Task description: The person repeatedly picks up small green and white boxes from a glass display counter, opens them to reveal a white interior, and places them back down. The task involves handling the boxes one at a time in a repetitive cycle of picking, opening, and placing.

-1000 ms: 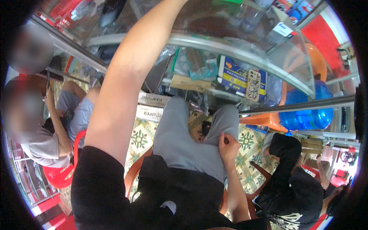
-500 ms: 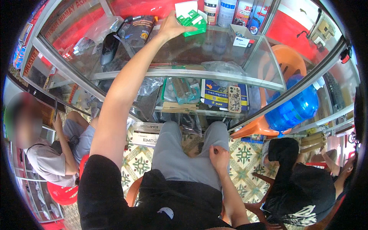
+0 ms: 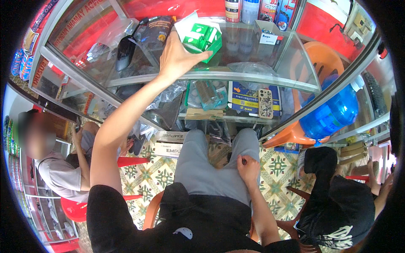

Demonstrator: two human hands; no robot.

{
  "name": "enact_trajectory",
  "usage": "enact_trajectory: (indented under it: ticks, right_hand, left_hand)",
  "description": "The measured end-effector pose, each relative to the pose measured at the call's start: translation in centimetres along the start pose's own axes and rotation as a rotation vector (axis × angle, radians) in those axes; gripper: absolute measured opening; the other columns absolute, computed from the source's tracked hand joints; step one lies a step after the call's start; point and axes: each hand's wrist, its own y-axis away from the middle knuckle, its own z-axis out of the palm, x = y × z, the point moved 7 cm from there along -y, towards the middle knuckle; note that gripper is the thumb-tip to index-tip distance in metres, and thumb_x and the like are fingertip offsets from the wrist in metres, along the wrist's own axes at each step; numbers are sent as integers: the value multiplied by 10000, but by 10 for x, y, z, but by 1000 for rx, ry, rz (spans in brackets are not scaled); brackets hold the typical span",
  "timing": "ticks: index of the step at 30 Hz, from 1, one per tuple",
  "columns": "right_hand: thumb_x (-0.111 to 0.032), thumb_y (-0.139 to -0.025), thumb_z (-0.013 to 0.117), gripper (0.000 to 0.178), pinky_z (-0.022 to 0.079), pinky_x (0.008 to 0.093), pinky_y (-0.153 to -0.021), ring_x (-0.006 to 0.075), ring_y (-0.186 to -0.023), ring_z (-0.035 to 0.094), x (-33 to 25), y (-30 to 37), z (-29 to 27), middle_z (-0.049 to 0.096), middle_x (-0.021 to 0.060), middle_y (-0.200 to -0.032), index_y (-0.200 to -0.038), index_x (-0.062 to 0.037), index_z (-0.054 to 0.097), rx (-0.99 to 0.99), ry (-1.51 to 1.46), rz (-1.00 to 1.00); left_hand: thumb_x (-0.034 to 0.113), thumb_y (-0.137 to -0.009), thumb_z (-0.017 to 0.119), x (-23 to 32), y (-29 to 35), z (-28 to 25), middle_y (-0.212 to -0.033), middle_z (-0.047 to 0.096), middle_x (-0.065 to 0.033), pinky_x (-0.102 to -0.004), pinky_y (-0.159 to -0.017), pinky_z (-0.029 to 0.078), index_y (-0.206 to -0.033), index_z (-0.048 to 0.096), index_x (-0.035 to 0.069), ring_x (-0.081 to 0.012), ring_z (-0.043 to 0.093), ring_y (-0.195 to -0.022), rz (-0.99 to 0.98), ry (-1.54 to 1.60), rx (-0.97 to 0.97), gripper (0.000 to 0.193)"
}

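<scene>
My left hand [image 3: 176, 59] reaches over the upper glass shelf [image 3: 236, 59] of a display case. It grips an opened green carton [image 3: 216, 45], with the thumb along the near side and the fingers mostly hidden behind. A white flap stands up at its back, and several small green-and-white boxes [image 3: 197, 36] sit inside. My right hand [image 3: 249, 168] rests on my right thigh with its fingers curled closed. Something small and dark shows at its thumb side, too small to name.
Spray cans [image 3: 250, 10] and a small white box [image 3: 268, 34] stand behind on the shelf; a black scoop [image 3: 125, 51] lies left. Below are a patterned phone [image 3: 265, 103] and a blue-yellow box [image 3: 242, 98]. A blue water jug [image 3: 331, 111] is right. People sit on both sides.
My left hand has drawn the green carton nearer and to the left, turning it so its contents show more. My right hand stays on the thigh.
</scene>
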Motion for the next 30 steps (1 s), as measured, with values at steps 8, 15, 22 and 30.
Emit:
enact_trajectory:
  ticks: [8,15,22,30]
  right_hand:
    - [-260,-924,767,245,587,462,-656,372,-685,745,-4,2,-4,768,164,-772,-814,-44,801,34,-32,-42]
    - [-263,-927,763,241,576,463,-653,374,-674,736,-8,5,-8,761,140,-755,-810,-56,802,58,-56,-28]
    - [-288,-929,767,252,578,478,-672,391,-699,740,0,10,-8,768,159,-784,-824,-63,811,59,-30,-29]
    - [-297,-936,756,269,577,488,-697,411,-728,736,5,12,-9,769,172,-814,-833,-55,812,38,-60,4]
  left_hand:
    - [365,-634,1050,-1,21,-7,-1426,622,-208,-401,-1154,475,-1498,486,-53,-286,592,-1363,2,494,-253,1113]
    - [188,-636,1048,-22,-20,-4,-1501,608,-150,-409,-1223,413,-1552,475,0,-268,566,-1387,81,293,-661,1097]
    - [157,-657,1033,-20,-25,14,-1489,625,-135,-400,-1206,428,-1547,487,4,-252,563,-1395,47,427,-866,1056]
    - [217,-654,1032,-29,-45,12,-1501,601,-162,-421,-1179,462,-1599,443,25,-282,550,-1411,45,399,-566,1131]
